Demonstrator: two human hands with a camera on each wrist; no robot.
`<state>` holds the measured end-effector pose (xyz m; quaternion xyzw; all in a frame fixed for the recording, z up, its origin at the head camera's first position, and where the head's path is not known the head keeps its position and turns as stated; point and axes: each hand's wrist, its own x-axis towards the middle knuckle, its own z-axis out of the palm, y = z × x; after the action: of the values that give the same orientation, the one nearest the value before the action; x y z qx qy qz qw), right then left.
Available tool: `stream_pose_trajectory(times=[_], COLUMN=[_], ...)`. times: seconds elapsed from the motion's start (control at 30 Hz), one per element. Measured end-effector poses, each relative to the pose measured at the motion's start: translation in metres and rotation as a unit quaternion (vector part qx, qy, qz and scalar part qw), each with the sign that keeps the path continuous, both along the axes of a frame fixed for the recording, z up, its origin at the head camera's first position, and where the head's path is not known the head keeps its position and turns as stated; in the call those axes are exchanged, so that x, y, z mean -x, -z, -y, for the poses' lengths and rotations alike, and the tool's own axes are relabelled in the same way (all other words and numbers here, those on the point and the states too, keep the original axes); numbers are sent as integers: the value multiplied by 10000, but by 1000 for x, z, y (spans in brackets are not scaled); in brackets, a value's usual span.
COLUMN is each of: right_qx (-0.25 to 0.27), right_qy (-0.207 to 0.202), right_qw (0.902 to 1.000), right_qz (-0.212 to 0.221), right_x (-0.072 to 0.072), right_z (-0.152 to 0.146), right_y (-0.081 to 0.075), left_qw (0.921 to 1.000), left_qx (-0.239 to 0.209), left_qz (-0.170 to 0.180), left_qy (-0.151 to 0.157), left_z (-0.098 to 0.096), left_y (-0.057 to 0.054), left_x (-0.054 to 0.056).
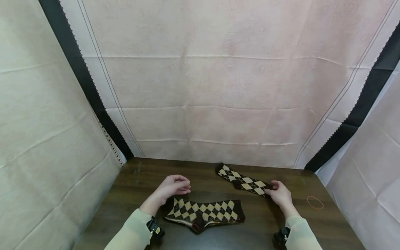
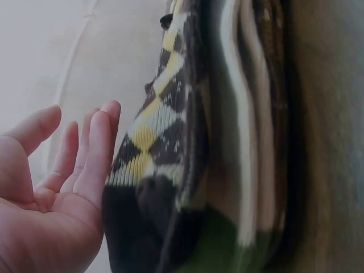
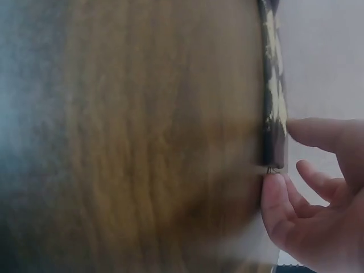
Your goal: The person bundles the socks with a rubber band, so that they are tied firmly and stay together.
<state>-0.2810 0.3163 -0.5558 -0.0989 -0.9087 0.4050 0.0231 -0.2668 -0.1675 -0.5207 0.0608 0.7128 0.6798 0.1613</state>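
Observation:
A dark argyle sock with cream diamonds lies slantwise near the table's back edge, heel toward me. My right hand is at its cuff end. In the right wrist view the thumb touches the sock's face, while another fingertip sits just past the cuff, apart from the thumb. Nearer me lies a layered stack of argyle socks, with pale layers showing at its side. Beside the stack's left end my left hand holds nothing, its fingers loosely bent.
An orange rubber band lies on the dark wooden table, right of my right hand. Pale fabric walls stand behind the table and at both sides. Black strips run along the wall corners.

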Motion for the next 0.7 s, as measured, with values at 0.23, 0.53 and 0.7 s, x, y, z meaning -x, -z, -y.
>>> stream_pose_trajectory(times=[0.23, 0.53, 0.7], right_qx=[-285, -265, -105], right_qy=[-82, 57, -150], right_qw=[9995, 9996, 9998], right_qz=[88, 47, -97], right_x=[4, 6, 9], right_z=[3, 9, 19], right_y=[3, 0, 5], left_qw=[9999, 9993, 9996], left_qx=[-64, -249, -157], left_qz=[74, 200, 221], left_qy=[-54, -173, -124], left_z=[-5, -6, -9], left_y=[1, 1, -1], left_x=[2, 4, 3])
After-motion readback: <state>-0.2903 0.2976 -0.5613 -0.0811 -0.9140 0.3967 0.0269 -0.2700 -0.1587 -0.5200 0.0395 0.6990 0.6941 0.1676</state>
